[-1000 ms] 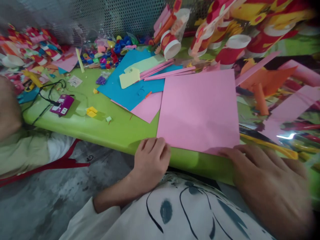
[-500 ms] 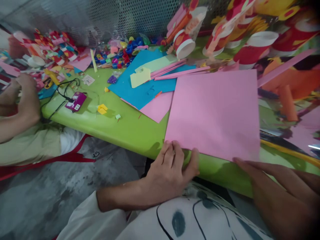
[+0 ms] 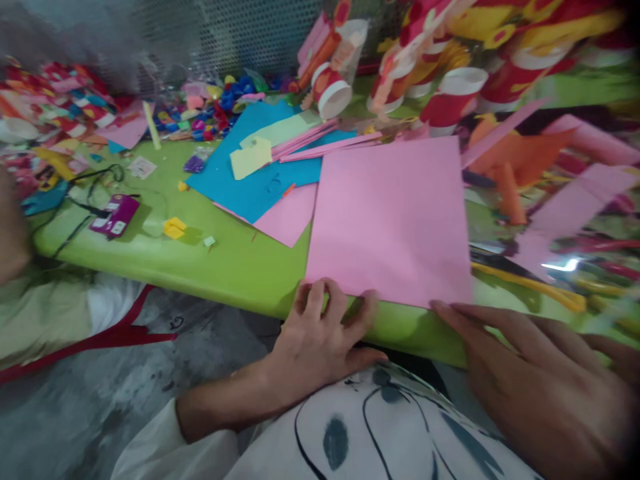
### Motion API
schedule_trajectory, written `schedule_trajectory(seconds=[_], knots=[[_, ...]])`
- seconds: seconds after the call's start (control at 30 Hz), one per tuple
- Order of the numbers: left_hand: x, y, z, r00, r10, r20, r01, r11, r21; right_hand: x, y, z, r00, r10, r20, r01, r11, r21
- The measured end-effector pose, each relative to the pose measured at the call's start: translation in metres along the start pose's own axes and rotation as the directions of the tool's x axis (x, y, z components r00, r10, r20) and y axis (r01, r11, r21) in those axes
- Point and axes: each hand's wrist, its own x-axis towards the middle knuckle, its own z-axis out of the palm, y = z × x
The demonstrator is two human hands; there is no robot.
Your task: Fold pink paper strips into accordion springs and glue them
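A square sheet of pink paper (image 3: 390, 220) lies on the green table with its near edge close to the table's front. My left hand (image 3: 317, 333) rests at the sheet's near left corner, fingers spread and slightly bent, fingertips on the paper's edge. At the near right corner, my right hand (image 3: 535, 380) has its fingers stretched out and apart, one fingertip touching the edge. Neither hand is closed around the sheet. To its left is blue paper (image 3: 260, 187) over another pink sheet (image 3: 289, 220), with thin pink strips (image 3: 310, 141) and a pale yellow piece (image 3: 250, 159) on top.
Red and white paper cups (image 3: 453, 100) with paper decorations stand behind. Colourful small plastic pieces (image 3: 220, 100) are heaped at the back. A purple device (image 3: 115, 215) with a black cable lies left, near another person's arm (image 3: 11, 227). Orange paper (image 3: 515, 160) and scraps lie right.
The view has shifted to the right, so everything sits further left in the picture. Both hands stay at the near edge of the pink sheet; my left fingers are slightly more spread.
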Motion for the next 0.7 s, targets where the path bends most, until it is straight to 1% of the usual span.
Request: schedule_trajectory(seconds=[0.03,0.1,0.23,0.4,0.53,0.6,0.7], knots=[[0.0,0.001,0.0,1.0,-0.004,0.003,0.004,1.0,0.002,0.002,-0.003,-0.006,0.999,-0.034,0.027,0.034,0.999,-0.008],[0.001,0.004,-0.001,1.0,-0.01,0.01,0.01,1.0,0.002,0.006,-0.008,-0.016,0.997,-0.053,0.053,0.054,0.999,-0.007],[0.002,0.008,-0.005,0.997,-0.055,0.051,0.057,0.998,-0.024,0.006,-0.015,-0.023,0.999,0.002,0.047,-0.001,1.0,-0.017],[0.002,0.008,-0.005,0.997,0.012,0.076,-0.01,1.0,-0.023,0.0,-0.02,-0.024,0.996,0.05,0.073,-0.05,0.999,0.0],[0.004,0.006,-0.005,0.996,0.029,0.089,-0.026,0.999,-0.027,-0.002,-0.023,-0.024,0.99,0.088,0.106,-0.091,0.996,0.022],[0.005,0.006,-0.006,0.995,0.033,0.095,-0.031,0.999,-0.024,-0.004,-0.023,-0.025,0.99,0.118,0.08,-0.119,0.993,0.012],[0.008,0.006,-0.007,0.993,0.044,0.112,-0.042,0.999,-0.025,-0.007,-0.023,-0.028,0.984,0.17,-0.053,-0.172,0.985,-0.029]])
